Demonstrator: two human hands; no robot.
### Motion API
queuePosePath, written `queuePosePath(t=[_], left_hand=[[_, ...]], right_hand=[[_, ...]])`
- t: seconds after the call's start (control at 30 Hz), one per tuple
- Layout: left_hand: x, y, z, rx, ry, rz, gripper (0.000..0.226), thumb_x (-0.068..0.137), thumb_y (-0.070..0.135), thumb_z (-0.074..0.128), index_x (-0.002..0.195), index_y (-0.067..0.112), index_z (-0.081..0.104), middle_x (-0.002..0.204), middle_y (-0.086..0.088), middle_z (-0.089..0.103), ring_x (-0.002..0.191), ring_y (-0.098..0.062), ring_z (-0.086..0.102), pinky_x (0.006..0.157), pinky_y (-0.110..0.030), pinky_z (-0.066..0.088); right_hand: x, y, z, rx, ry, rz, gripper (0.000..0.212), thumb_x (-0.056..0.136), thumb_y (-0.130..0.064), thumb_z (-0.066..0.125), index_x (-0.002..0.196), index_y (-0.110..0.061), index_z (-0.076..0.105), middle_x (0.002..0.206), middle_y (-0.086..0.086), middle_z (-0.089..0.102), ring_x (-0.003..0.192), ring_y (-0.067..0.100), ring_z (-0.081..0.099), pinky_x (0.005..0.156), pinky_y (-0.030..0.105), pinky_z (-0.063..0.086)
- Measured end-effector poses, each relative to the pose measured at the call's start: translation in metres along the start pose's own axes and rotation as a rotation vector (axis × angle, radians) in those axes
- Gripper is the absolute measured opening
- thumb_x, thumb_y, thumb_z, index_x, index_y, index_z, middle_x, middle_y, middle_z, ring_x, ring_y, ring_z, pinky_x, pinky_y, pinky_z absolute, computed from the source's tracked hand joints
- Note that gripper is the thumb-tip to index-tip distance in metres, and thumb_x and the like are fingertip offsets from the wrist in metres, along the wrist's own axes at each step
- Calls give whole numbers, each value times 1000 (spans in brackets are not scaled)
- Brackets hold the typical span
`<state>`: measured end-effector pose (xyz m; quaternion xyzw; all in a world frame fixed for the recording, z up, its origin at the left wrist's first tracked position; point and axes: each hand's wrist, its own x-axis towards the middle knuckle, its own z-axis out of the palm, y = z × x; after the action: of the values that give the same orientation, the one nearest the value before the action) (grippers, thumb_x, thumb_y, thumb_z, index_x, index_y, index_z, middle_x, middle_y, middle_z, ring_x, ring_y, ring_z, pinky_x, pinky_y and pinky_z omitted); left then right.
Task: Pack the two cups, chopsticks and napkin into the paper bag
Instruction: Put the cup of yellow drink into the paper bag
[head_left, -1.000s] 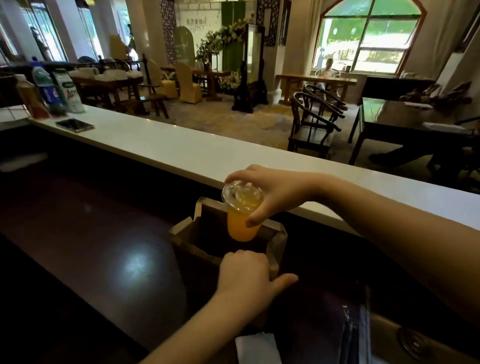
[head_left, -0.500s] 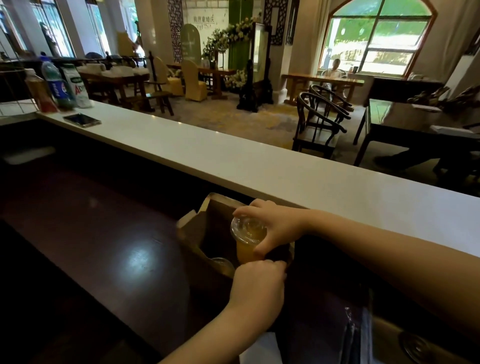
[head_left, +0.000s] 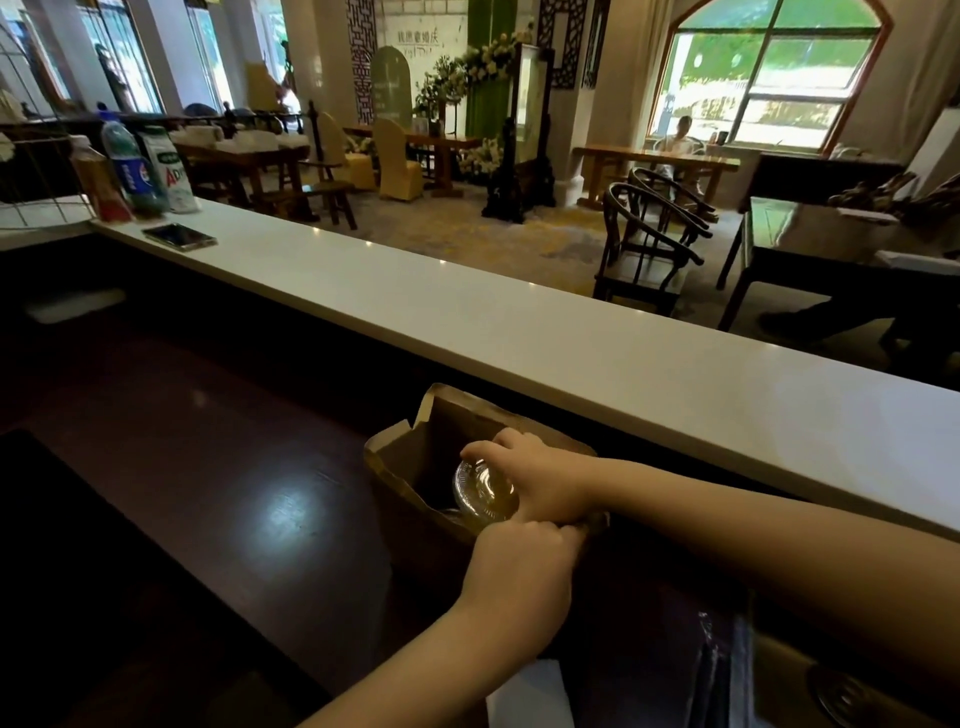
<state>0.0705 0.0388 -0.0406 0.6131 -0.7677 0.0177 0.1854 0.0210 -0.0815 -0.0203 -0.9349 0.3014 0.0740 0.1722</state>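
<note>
A brown paper bag stands open on the dark counter, just below the white ledge. My right hand reaches down into its mouth and grips a clear lidded cup of orange drink, now mostly inside the bag. A second cup's lid edge shows dimly beneath it. My left hand pinches the bag's near rim. A white napkin lies on the counter by my left forearm. Wrapped chopsticks lie dark at the lower right.
The white ledge runs across behind the bag, with a phone and bottles at its far left. The dark counter stretches left of the bag. A round metal fitting sits at the lower right.
My right hand has lowered the orange cup from above the bag's mouth down into the bag. My left hand has stayed on the bag's near rim.
</note>
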Motion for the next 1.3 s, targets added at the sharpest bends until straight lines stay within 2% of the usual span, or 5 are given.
queuePosePath(t=[0.27, 0.43, 0.83, 1.0, 1.3], left_hand=[[-2, -1, -5, -68, -8, 40, 32, 64, 19, 78, 91, 35, 71, 55, 9, 67, 43, -6, 60, 37, -15, 37], [-2, -6, -4, -168, -39, 3, 32, 97, 25, 38, 129, 22, 45, 103, -8, 69, 90, -28, 64, 73, -37, 50], [35, -72, -48, -36, -168, 77, 27, 96, 33, 40, 115, 27, 58, 107, 4, 68, 97, -11, 60, 79, -25, 42], [45, -135, -45, 227, -450, 172, 59, 92, 37, 48, 143, 34, 19, 157, 8, 14, 142, -8, -8, 111, -44, -18], [25, -134, -35, 285, -670, 247, 110, 72, 67, 56, 145, 26, -16, 149, 7, -30, 134, -17, -36, 112, -51, -21]], right_hand=[[-6, 10, -4, -184, -47, 2, 90, 75, -39, 72, 145, -31, 18, 139, 6, 31, 127, 24, 29, 101, 37, 41], [-17, 21, -26, -200, 3, 21, 93, 70, -42, 75, 143, -30, 20, 136, 5, 29, 126, 23, 27, 98, 32, 40], [14, 1, 38, -387, -377, -11, 53, 96, -13, 45, 145, -13, 26, 149, 19, 28, 137, 37, 27, 107, 42, 32], [9, -5, 51, -518, -343, -33, 64, 94, -19, 48, 147, -17, 12, 151, 22, 11, 136, 43, 17, 102, 49, 38], [-3, -1, 100, -492, -225, -133, 62, 95, -25, 46, 147, -15, 14, 150, 23, 16, 134, 42, 21, 104, 53, 33]])
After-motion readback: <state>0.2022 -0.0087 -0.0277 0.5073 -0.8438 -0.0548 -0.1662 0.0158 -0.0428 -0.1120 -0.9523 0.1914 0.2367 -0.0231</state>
